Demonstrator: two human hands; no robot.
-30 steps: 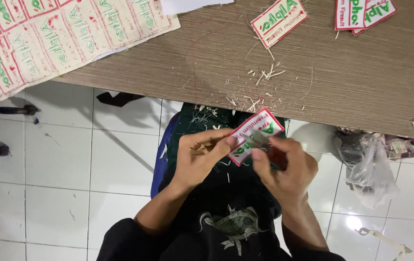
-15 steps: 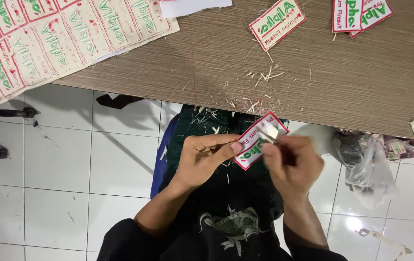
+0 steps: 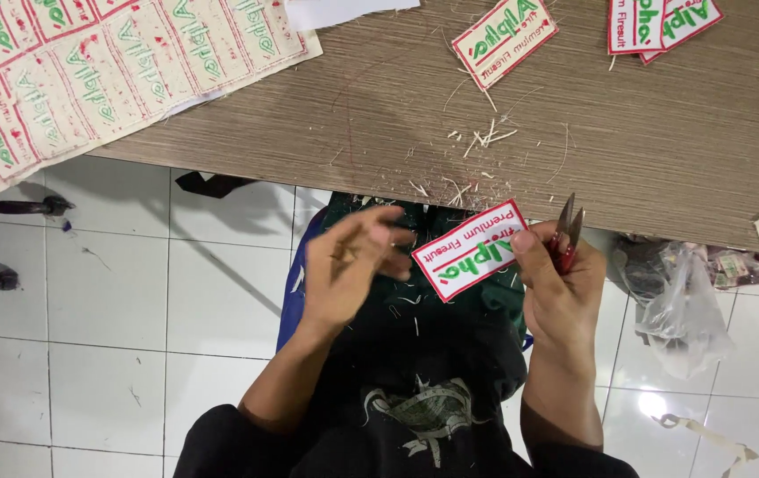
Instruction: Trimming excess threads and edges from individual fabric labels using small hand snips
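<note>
A right hand (image 3: 561, 288) pinches the right end of a white, red-bordered patch (image 3: 470, 250), with small red snips (image 3: 566, 237) tucked in the same fist, blades pointing up. The patch juts leftward from that pinch. The left hand (image 3: 353, 265) is loosely spread, fingertips just beside the patch's free end.

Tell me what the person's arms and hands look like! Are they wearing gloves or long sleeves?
No gloves: the left hand and right hand are both bare, and I can't make out any rings or watch. The forearms are bare too. Black sleeves are pushed up near the elbows, matching the dark top with a pale print on its front.
</note>
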